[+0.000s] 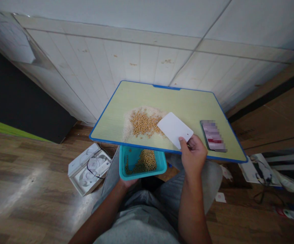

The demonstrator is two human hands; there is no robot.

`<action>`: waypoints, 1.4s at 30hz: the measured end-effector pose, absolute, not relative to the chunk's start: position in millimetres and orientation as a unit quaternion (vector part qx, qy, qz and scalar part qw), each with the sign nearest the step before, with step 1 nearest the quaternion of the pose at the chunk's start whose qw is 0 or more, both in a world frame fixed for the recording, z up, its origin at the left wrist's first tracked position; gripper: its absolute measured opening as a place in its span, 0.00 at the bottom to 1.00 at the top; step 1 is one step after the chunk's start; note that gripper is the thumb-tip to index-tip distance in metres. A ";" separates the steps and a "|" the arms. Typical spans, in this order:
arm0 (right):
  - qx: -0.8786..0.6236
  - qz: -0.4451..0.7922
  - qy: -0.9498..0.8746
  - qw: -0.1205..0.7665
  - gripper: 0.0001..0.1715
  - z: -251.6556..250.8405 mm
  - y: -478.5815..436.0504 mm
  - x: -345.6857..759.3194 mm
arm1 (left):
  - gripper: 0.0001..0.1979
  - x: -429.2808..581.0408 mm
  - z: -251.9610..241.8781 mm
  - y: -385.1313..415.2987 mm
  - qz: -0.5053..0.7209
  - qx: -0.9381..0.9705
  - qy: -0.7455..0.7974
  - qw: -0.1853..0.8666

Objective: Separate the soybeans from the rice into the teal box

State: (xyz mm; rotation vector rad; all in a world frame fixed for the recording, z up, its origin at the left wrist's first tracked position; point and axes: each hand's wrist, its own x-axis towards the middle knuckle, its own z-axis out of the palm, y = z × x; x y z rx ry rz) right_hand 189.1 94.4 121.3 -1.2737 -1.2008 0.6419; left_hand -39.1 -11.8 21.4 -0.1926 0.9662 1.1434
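Note:
My right hand (194, 150) pinches a white card (172, 128) with a small hole near one corner. The card's far end touches the right side of a heap of round tan soybeans (143, 122) on the table. Pale rice-like grains (128, 127) lie scattered around the heap's left and back sides. Below the table's front edge, my left hand (130, 182) supports a turquoise plastic basin (143, 176) from underneath; its fingers are mostly hidden. Inside the basin, more soybeans (148, 161) are gathered toward the right.
The small blue-edged table (187, 101) stands against a white panelled wall. A phone (211, 135) lies on its right side. On the wooden floor at left sits an open white box (89, 169) with a cable. Papers and cables (260, 169) lie at right.

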 end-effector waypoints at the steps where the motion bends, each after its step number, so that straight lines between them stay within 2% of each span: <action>1: -0.548 0.276 -0.514 0.600 0.14 121.2 94.2 188.9 | 0.30 -39.1 21.3 -11.5 0.519 -0.081 0.437 0.730; 12: -0.550 0.292 -0.509 0.594 0.16 120.1 93.2 188.2 | 0.34 -33.9 31.6 -8.8 0.529 -0.147 0.433 0.715; 20: -0.545 0.294 -0.534 0.576 0.15 117.2 90.7 189.0 | 0.30 -36.8 22.7 -10.8 0.527 -0.094 0.438 0.722; 33: -0.543 0.302 -0.556 0.552 0.13 119.3 89.0 190.5 | 0.32 -33.1 40.8 -8.8 0.531 -0.155 0.433 0.711; 37: -0.540 0.304 -0.557 0.553 0.13 117.4 87.8 190.6 | 0.30 -35.4 31.4 -10.1 0.531 -0.109 0.424 0.726; 42: -0.537 0.314 -0.555 0.553 0.13 116.2 88.5 189.5 | 0.32 -38.3 14.4 -10.4 0.516 -0.087 0.430 0.735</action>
